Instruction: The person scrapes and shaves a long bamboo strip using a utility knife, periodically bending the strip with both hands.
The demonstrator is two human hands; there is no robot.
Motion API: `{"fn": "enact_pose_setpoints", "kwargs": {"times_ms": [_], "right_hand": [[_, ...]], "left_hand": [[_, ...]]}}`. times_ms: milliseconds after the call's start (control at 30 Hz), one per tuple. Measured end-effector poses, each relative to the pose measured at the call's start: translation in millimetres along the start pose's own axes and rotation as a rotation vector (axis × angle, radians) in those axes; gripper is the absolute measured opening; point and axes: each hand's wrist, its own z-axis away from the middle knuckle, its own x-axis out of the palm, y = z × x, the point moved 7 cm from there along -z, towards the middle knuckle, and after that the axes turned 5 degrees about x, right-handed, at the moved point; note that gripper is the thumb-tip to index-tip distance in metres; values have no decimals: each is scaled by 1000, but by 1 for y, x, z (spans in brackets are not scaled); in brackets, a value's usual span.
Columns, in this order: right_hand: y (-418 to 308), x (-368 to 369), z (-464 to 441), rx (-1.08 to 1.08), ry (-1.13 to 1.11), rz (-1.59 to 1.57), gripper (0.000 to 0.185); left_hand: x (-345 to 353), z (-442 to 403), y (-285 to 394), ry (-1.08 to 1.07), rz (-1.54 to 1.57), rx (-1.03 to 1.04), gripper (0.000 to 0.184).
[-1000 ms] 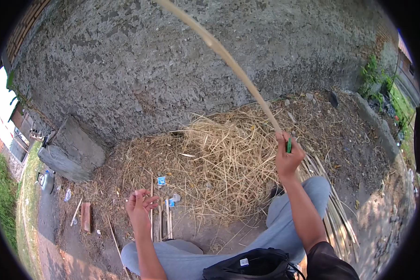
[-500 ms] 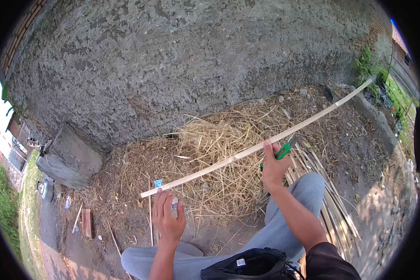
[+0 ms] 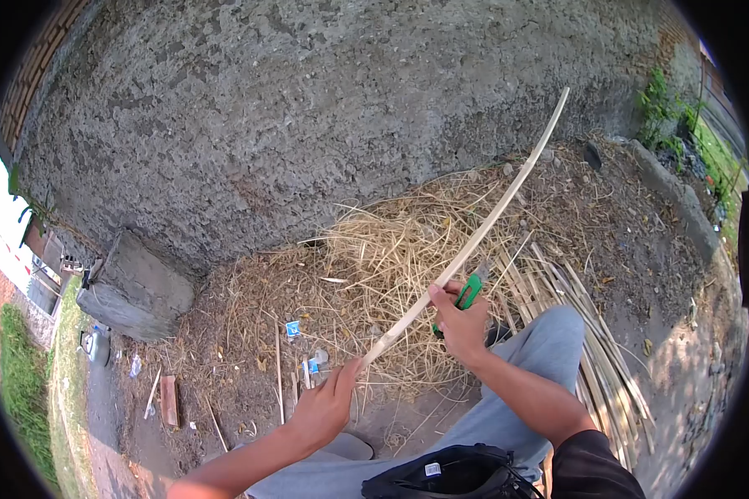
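A long, pale bamboo strip [image 3: 491, 218] slants from low centre up to the right, its far part bending upward before the wall. Its lower end is in my left hand [image 3: 323, 409], the fingers closed around it. My right hand [image 3: 459, 326] is closed on a green utility knife [image 3: 469, 291] and also pinches the strip between thumb and finger. The knife's tip points up and right, beside the strip. Below the strip lies a heap of thin bamboo shavings [image 3: 391, 249].
More bamboo strips [image 3: 595, 358] lie in a bundle beside my right knee. A rough grey wall [image 3: 308, 125] rises behind the heap. At the left are a concrete block [image 3: 137, 287] and a reddish wooden piece [image 3: 169, 401]. A small blue packet [image 3: 293, 329] lies on the ground.
My left hand has closed on the strip's lower end and moved right and down with it. The strip has swung steeper, its far end rising. My right hand has shifted left and down with the knife.
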Motion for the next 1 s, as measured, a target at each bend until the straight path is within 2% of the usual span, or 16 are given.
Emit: {"fn": "enact_pose_setpoints", "kwargs": {"times_ms": [33, 67, 100, 133, 167, 233, 267, 333, 433, 567, 633, 667, 733, 833, 933, 1000], "right_hand": [[-2, -2, 1, 1, 3, -4, 18], [-1, 3, 1, 37, -92, -63, 19], [-1, 8, 2, 76, -189, -121, 20], [-5, 8, 3, 79, -189, -120, 20], [-7, 12, 5, 113, -231, -90, 21], [0, 16, 8, 155, -277, -60, 22], [9, 15, 9, 162, -296, -9, 22], [22, 15, 13, 196, -329, 139, 21], [28, 24, 25, 107, -329, 328, 21], [38, 35, 36, 120, -403, 350, 24], [37, 40, 37, 98, -422, 327, 24], [40, 39, 34, 96, -424, 335, 24], [44, 37, 30, -7, -424, 442, 29], [49, 29, 27, -119, -401, 611, 37], [61, 25, 32, -71, -448, 819, 43], [62, 28, 37, -26, -466, 809, 42]], "left_hand": [[-1, 3, -4, 41, 218, -52, 38], [-1, 6, -3, 37, 218, -50, 38], [0, 11, -1, 21, 362, -68, 37], [1, 16, 2, 7, 505, -89, 37], [1, 21, 6, 6, 507, -94, 37], [18, 34, 7, -123, 731, -292, 37], [22, 38, 8, -123, 732, -300, 37], [47, 47, 6, -241, 1123, -481, 34], [55, 44, 4, -87, 1237, -474, 33], [62, 29, 1, -101, 1322, -531, 29], [79, 29, -8, -123, 1490, -676, 27], [84, 26, -8, -119, 1498, -671, 27], [83, 22, -19, 89, 1308, -656, 26], [95, 22, -32, 181, 1255, -587, 25], [105, 25, -39, 185, 1297, -598, 25], [108, 27, -42, 170, 1241, -580, 25]]}}
